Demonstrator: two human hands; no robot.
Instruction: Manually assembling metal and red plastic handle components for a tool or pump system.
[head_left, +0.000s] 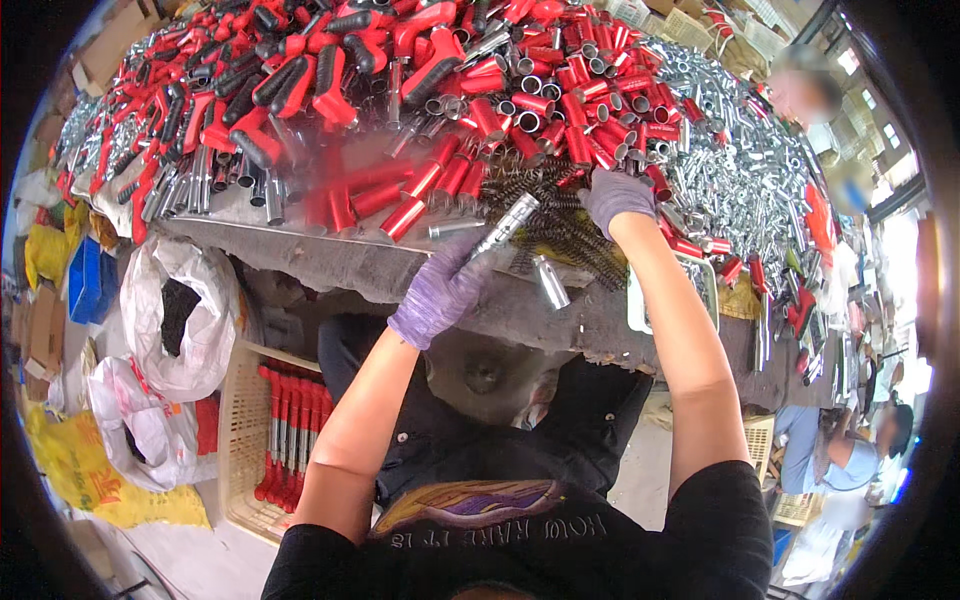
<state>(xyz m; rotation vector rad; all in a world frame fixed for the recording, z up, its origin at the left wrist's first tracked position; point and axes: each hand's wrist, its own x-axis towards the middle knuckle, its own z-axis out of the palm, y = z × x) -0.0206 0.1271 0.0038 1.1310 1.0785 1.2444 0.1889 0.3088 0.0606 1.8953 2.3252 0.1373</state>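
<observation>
Chrome cylinder (508, 224), one, is grasped in the gloved left hand (438, 290) over the table's near edge (400, 262); the gloved right hand (617, 197) is among black coil springs (530, 190) and red sleeves (484, 115), fingers partly hidden, so whether it grasps anything cannot be told. Work appears partway: red-and-chrome tools (290, 420), seemingly complete, lie side by side in a beige plastic crate (240, 400) below the near edge, leftward, while sleeves, springs, red-and-black handles (432, 70) toward the far edge and steel fasteners (740, 165) toward the right edge lie loose.
</observation>
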